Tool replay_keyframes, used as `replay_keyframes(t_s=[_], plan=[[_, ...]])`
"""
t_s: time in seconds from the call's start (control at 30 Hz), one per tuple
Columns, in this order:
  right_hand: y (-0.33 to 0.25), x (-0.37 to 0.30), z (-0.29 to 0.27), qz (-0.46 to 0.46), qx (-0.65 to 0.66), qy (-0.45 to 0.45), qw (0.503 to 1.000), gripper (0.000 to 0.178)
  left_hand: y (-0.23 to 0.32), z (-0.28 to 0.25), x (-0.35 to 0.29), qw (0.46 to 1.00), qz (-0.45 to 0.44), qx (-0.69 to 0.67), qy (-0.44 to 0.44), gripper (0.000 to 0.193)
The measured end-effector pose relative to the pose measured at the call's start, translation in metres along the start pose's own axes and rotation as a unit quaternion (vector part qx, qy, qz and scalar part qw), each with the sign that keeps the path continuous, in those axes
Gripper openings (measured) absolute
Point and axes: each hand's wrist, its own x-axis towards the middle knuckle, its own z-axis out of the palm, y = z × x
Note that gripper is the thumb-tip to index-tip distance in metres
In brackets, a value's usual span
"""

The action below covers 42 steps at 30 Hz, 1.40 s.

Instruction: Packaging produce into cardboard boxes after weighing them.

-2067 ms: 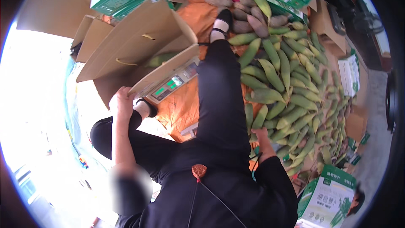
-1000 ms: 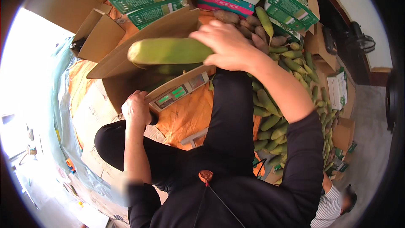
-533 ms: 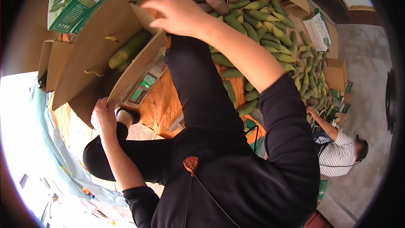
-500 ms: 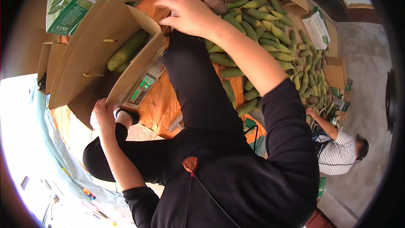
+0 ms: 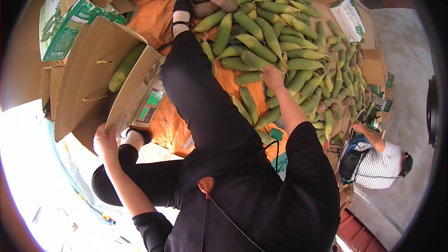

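Observation:
My left hand pinches the near edge of an open cardboard box. Inside that box lies a long green radish. Beside the box wall shows a digital scale with a lit green display; whether the box rests fully on it is hidden. Off to the right, my right hand is closed round the near end of a green radish at the edge of a large pile of green radishes. Its fingertips are partly hidden.
An orange sheet lies under the scale and my leg. Several dark reddish radishes sit at the far end. A printed green-and-white carton stands far left. At right, a person in a striped shirt reaches toward the pile.
My right hand has swung from above the box's far corner rightward to the pile and taken hold of a radish. My left hand stays on the box edge; the view has shifted slightly.

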Motion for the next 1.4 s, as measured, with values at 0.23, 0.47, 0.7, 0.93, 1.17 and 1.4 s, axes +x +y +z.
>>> replay_keyframes(t_s=[0.23, 0.47, 0.7, 0.93, 1.17, 1.4], plan=[[-0.035, 0.046, 0.024, -0.030, -0.149, 0.052, 0.987, 0.054, 0.012, -0.007, -0.007, 0.997, -0.066, 0.046, 0.009, 0.018], [-0.055, 0.057, 0.039, -0.004, -0.243, 0.042, 0.969, 0.069, 0.037, -0.015, -0.004, 0.994, -0.077, 0.078, -0.004, 0.012], [-0.045, 0.049, 0.042, -0.031, -0.266, 0.022, 0.963, 0.070, 0.037, -0.018, -0.006, 0.996, -0.073, 0.052, 0.013, 0.011], [-0.053, 0.058, -0.001, -0.155, 0.102, 0.067, 0.980, 0.069, 0.030, -0.016, -0.007, 0.995, -0.069, 0.075, 0.003, 0.013], [-0.266, -0.019, -0.127, -0.377, 0.189, 0.124, 0.898, 0.058, 0.029, -0.016, -0.006, 0.996, -0.060, 0.070, 0.004, 0.015], [-0.441, -0.100, -0.145, -0.687, 0.142, 0.162, 0.694, 0.057, 0.025, -0.018, -0.013, 0.995, -0.075, 0.069, 0.002, 0.017]])
